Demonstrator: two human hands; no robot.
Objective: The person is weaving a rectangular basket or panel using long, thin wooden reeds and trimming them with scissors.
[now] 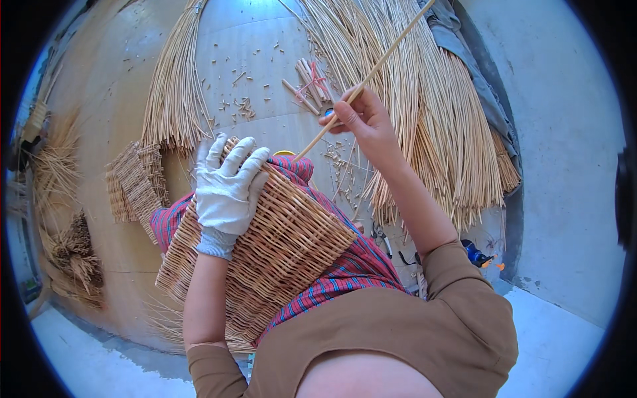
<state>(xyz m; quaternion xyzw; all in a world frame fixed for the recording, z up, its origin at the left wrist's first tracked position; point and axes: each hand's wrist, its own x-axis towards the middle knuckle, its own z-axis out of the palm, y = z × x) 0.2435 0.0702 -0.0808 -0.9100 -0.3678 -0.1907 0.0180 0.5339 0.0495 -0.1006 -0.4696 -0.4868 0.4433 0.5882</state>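
On my lap rests a woven wicker panel, tilted, over a red and blue plaid cloth. My left hand, in a white knitted glove, lies over the panel's far edge with its fingers stretched out along it. My bare right hand is raised beyond the panel, pinching a long pale cane rod. The rod slants from near the panel's far corner up past the top of the view. Whether its lower end touches the weave, I cannot tell.
Large bundles of cane rods lie at the far right, another bundle at the far left. Short sticks tied with red string and cut scraps are on the floor. Woven pieces stand left; pliers lie right.
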